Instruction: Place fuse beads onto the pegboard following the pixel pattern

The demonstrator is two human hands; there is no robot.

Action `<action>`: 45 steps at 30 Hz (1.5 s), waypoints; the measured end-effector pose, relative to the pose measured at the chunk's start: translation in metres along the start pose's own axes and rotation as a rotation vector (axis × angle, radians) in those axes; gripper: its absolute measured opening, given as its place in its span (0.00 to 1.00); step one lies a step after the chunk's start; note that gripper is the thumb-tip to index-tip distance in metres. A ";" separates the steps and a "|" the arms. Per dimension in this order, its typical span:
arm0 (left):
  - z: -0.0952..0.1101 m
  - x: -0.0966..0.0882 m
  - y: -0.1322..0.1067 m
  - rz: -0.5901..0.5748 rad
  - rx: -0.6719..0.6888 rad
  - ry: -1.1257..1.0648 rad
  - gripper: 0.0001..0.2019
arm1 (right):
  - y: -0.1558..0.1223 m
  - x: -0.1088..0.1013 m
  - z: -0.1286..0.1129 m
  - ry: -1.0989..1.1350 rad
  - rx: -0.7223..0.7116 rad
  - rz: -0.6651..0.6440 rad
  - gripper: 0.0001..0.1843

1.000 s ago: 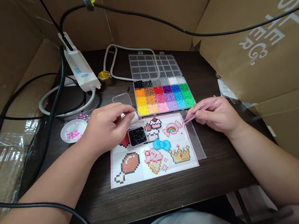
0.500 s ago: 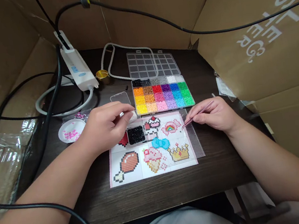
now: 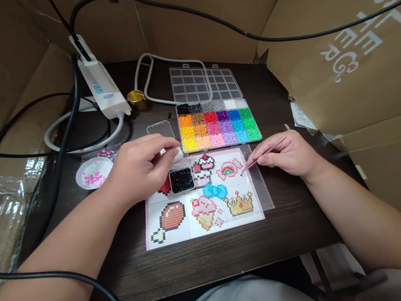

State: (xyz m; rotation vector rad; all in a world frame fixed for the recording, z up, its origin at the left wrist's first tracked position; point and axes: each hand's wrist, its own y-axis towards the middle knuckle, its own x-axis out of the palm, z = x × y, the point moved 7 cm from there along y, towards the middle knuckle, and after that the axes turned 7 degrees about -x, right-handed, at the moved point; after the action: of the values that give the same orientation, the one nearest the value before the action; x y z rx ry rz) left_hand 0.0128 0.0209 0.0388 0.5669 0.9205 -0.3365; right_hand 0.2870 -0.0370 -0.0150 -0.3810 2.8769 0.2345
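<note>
My right hand (image 3: pixel 286 155) is closed on thin pink metallic tweezers (image 3: pixel 266 151). Their tip, with a tiny dark bead by it, is low over the printed pattern sheet (image 3: pixel 174 230), beside the pink candy picture (image 3: pixel 229 169). A clear pegboard (image 3: pixel 264 186) lies partly over the sheet and sticks out on its right. Thumb and index finger of my left hand (image 3: pixel 146 166) are pinched at a small clear box with white beads (image 3: pixel 177 154); whether they grip it I cannot make out. Just below those fingertips stands a small box of black beads (image 3: pixel 182 180).
A compartment case of coloured beads (image 3: pixel 219 123) lies behind the sheet, its clear lid (image 3: pixel 205 83) folded back. At left are a white dish with pink beads (image 3: pixel 94 174), a power strip (image 3: pixel 103 89) and black cables (image 3: pixel 77 98). A gold cup (image 3: pixel 136 98) and cardboard walls (image 3: pixel 199 20) stand behind.
The tweezers' tip has moved slightly left and down beside the candy picture, with the dark bead now at it. My left hand keeps its place; the whole view has shifted a little.
</note>
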 end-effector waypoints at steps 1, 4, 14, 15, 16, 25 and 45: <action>0.000 0.000 0.000 0.003 0.006 -0.001 0.12 | 0.000 0.000 0.000 -0.003 0.000 -0.001 0.07; 0.001 0.000 0.000 0.006 0.016 -0.002 0.11 | 0.001 0.001 -0.002 -0.013 0.001 -0.003 0.06; 0.000 0.003 0.000 -0.037 -0.044 -0.010 0.11 | -0.001 0.001 -0.008 -0.026 -0.013 0.025 0.04; 0.000 0.003 -0.001 -0.038 -0.048 -0.009 0.11 | -0.002 0.001 -0.007 -0.026 -0.018 0.021 0.04; 0.000 0.003 -0.001 -0.040 -0.050 -0.009 0.12 | -0.002 0.001 -0.006 -0.028 -0.021 0.018 0.04; 0.000 0.004 0.000 -0.030 -0.038 -0.015 0.11 | -0.003 0.000 -0.004 -0.009 -0.028 0.031 0.03; 0.003 -0.001 -0.001 0.066 0.094 -0.011 0.09 | 0.003 0.002 -0.009 -0.042 -0.030 0.074 0.03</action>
State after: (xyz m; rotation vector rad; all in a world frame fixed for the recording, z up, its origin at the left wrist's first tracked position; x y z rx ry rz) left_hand 0.0142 0.0186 0.0405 0.6799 0.8766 -0.3249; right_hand 0.2819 -0.0360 -0.0062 -0.2714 2.8524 0.2949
